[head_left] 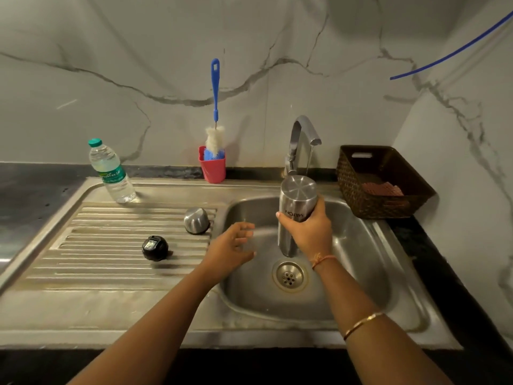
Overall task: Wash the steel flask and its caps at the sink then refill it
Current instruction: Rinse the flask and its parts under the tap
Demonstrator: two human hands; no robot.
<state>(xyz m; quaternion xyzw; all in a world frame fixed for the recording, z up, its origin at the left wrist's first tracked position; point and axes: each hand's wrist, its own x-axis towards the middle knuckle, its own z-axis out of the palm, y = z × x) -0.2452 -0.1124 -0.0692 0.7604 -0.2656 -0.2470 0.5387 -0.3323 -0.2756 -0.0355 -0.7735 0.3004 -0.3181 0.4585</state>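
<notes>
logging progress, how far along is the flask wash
Done: both caps are off, the steel cap and black inner cap lying on the drainboard. In hand: the right hand grips the steel flask upside down over the sink, tap running; the left hand is open. Left: refilling and recapping; whether the caps are washed cannot be told.

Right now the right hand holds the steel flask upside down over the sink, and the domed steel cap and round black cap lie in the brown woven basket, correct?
The brown woven basket is wrong: the head view shows the domed steel cap and round black cap on the ridged draining board. The right hand does hold the steel flask upside down over the sink.
</notes>
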